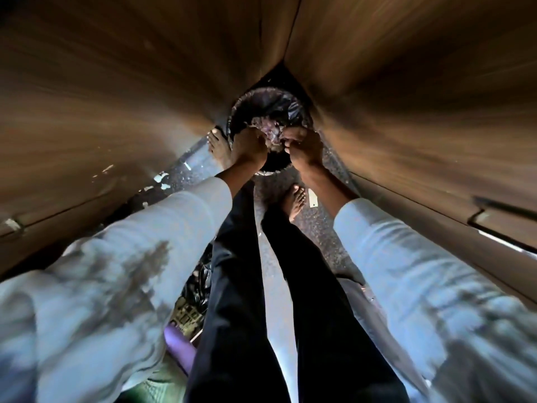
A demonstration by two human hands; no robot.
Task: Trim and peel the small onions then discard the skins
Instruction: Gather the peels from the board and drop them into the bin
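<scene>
Head view: both hands over round dark bin with black plastic liner [270, 117]. Pale purple onion skins [268, 135] bunched between left hand [250, 148] and right hand [305, 148], directly above bin mouth. Fingers curled around skins, both hands equally near.

Both arms stretched down; left hand [250, 147], right hand [305, 149] fingers curled.

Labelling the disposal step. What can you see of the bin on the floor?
The bin is small, round and dark, lined with a crinkled black plastic bag. It stands upright on the speckled floor in the corner between two wooden cabinet fronts. The left hand and right hand are over its near rim, with a pale purple clump of onion skins between them above its mouth. Its contents are not visible.
</scene>
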